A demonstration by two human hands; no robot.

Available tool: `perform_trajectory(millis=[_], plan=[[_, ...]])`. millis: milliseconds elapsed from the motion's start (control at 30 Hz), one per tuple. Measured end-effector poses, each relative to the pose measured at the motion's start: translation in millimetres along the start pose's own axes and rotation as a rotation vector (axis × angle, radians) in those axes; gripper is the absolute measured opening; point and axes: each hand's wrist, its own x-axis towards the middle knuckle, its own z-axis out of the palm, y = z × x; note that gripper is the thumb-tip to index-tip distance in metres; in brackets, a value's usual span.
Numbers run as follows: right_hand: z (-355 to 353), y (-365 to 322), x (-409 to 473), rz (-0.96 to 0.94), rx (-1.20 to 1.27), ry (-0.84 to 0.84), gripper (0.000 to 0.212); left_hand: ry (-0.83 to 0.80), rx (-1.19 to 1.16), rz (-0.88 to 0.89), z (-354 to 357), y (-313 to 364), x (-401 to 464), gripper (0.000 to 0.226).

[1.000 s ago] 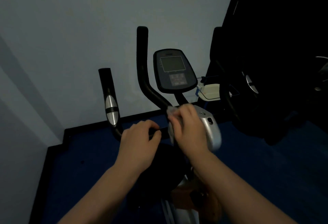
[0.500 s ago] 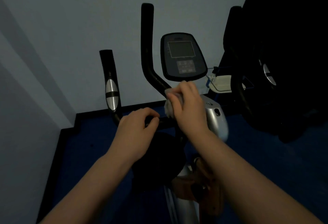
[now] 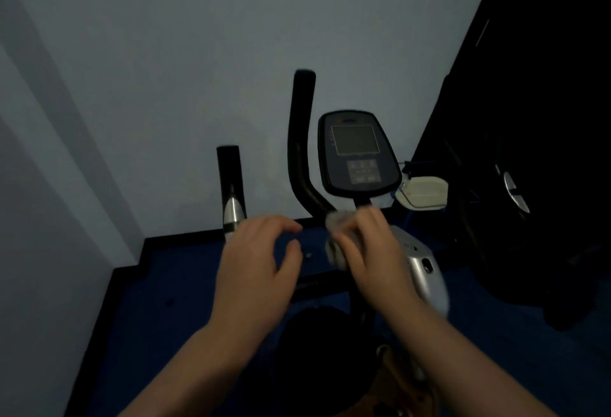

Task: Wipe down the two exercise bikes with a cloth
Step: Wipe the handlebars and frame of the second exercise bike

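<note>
From the head camera, your left hand (image 3: 256, 266) hovers just above the black crossbar (image 3: 317, 279), fingers loosely curled and holding nothing. Your right hand (image 3: 370, 251) grips a pale, crumpled cloth (image 3: 332, 218), pressing it where the curved black handlebar (image 3: 301, 139) meets the bar. Behind stands the bike's rounded, matte dark console (image 3: 358, 154). The silver metal housing (image 3: 418, 266) looks smooth and glossy.
</note>
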Motion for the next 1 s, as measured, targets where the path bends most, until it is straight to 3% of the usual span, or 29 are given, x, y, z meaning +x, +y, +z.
perform_trajectory(millis=[100,233,333,467,733,867,1000], plan=[[2.4,2.1,-1.8,-0.030,-0.051,-0.006,0.019,0.117,0.030,0.075,-20.8,-19.6,39.8,0.017],[30.1,-27.5,79.9,-0.088,-0.150,-0.046,0.015,0.124,0.121,0.163,-28.2,-36.8,88.0,0.019],[32.7,-28.2,90.5,-0.094,-0.105,-0.055,0.015,0.084,0.188,0.133,-21.7,-49.2,109.9,0.019],[18.3,-5.4,41.9,-0.100,-0.120,-0.035,0.021,0.050,0.213,0.127,-14.6,-68.3,113.3,0.021],[39.2,-21.5,100.5,0.033,-0.043,0.037,0.020,0.113,0.282,0.124,-5.1,-67.4,112.9,0.023],[30.4,-14.4,58.5,-0.087,-0.207,-0.035,0.019,0.130,0.258,0.123,-2.7,-69.9,114.2,0.021],[46.8,-32.3,112.7,-0.065,-0.201,0.014,0.014,0.145,0.258,0.130,-1.7,-71.0,112.4,0.018]])
